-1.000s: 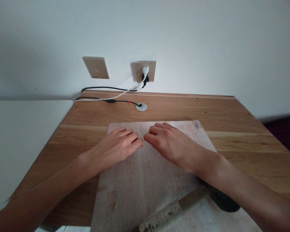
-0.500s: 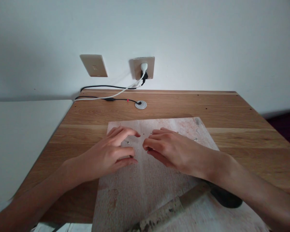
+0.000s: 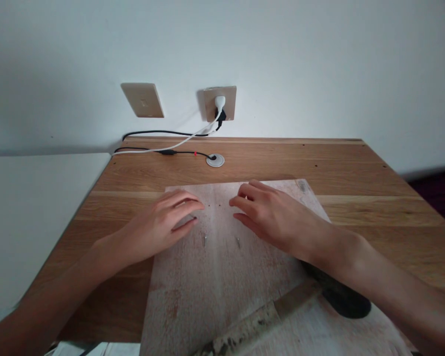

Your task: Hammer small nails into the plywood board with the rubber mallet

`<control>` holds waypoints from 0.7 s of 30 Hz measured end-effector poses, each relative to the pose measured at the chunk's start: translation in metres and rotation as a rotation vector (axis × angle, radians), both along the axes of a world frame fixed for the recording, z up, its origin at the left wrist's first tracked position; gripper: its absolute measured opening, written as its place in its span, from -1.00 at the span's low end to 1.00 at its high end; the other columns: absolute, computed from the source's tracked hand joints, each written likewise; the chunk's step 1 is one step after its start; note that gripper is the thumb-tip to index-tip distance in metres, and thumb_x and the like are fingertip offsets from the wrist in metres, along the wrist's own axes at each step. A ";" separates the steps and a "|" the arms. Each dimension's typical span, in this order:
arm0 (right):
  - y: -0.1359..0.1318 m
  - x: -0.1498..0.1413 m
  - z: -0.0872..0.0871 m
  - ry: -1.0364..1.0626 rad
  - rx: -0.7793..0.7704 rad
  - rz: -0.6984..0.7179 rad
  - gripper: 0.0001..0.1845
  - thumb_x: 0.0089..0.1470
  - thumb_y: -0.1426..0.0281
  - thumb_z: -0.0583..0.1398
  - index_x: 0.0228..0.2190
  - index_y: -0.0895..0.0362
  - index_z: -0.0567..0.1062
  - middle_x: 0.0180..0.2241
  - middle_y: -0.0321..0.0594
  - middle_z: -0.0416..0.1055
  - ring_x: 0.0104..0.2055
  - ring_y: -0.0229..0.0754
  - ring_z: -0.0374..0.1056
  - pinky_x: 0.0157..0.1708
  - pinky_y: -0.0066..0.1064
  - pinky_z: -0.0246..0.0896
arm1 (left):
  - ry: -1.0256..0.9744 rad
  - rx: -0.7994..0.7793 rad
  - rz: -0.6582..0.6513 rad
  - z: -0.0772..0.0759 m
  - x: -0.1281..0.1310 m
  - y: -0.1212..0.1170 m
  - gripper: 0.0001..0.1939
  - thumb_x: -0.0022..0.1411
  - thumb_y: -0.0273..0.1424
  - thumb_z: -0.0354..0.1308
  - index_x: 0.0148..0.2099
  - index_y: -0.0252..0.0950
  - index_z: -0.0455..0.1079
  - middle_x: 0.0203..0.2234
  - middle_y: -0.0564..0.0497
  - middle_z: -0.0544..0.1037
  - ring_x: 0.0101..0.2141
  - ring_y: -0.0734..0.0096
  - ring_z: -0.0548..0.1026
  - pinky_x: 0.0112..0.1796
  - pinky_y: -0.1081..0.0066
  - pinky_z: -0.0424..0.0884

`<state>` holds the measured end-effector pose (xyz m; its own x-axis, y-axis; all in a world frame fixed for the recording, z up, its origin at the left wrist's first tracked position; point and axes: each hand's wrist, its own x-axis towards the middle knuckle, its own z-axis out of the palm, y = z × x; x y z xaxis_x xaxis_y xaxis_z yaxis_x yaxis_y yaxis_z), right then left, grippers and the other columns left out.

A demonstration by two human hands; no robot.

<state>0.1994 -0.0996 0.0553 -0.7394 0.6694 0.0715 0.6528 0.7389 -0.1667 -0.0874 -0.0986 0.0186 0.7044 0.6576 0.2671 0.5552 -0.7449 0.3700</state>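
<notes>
Nails (image 3: pixel 205 241), or metal pins much like them, show on the pale, worn board (image 3: pixel 185 306), one nearer our left hand (image 3: pixel 163 220) and another nearer our right hand (image 3: pixel 269 212); they are too small for us to tell if they lie flat or stand.

Our left hand is half spread over the board's far left part, the thumb parted from the bent fingers. A tiny dark speck shows by the thumb tip, and we cannot tell whether the thumb touches it. Our right hand is loosely curled over the far right part, thumb and forefinger apart, and we see nothing between them; the underside of the palm is hidden.

Across the board's near part slants a hammer (image 3: pixel 257 324), its black head partly behind our right forearm. The board lies on a wooden tabletop (image 3: pixel 374 212).

On the wall (image 3: pixel 319 74), a socket (image 3: pixel 209 103) takes a white plug (image 3: pixel 220 102) and a black one. A small mark low on the socket is too tiny for us to read.
</notes>
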 end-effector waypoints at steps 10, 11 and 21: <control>0.001 -0.002 -0.015 -0.024 0.048 0.072 -0.81 0.26 0.64 0.25 -0.32 0.14 0.57 -0.39 -0.19 0.47 -0.27 -0.02 0.31 -0.23 -0.23 0.14 | 0.004 0.032 -0.129 0.005 0.001 0.000 -0.64 0.46 -0.66 -0.02 -0.02 -0.29 0.58 -0.18 -0.04 0.66 -0.20 0.37 0.63 -0.16 0.42 0.57; 0.002 -0.002 -0.015 -0.018 0.041 0.077 -0.80 0.25 0.65 0.25 -0.33 0.14 0.57 -0.40 -0.20 0.46 -0.28 -0.03 0.29 -0.24 -0.23 0.13 | 0.010 0.042 -0.136 0.006 0.001 0.000 -0.63 0.45 -0.68 -0.03 -0.02 -0.30 0.58 -0.19 -0.05 0.66 -0.21 0.37 0.63 -0.17 0.42 0.57; 0.005 -0.003 -0.018 0.046 -0.061 0.083 -0.74 0.24 0.73 0.19 -0.38 0.19 0.55 -0.39 -0.16 0.45 -0.28 -0.06 0.29 -0.26 -0.28 0.15 | -0.102 0.111 -0.084 0.024 0.005 0.007 -0.78 0.57 -0.44 0.09 -0.11 -0.28 0.57 -0.29 0.02 0.63 -0.30 0.45 0.58 -0.23 0.46 0.49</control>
<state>0.1967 -0.0949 0.0373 -0.7895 0.6101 0.0672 0.5804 0.7777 -0.2414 -0.0821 -0.0915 0.0424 0.7211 0.5599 0.4080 0.4529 -0.8267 0.3339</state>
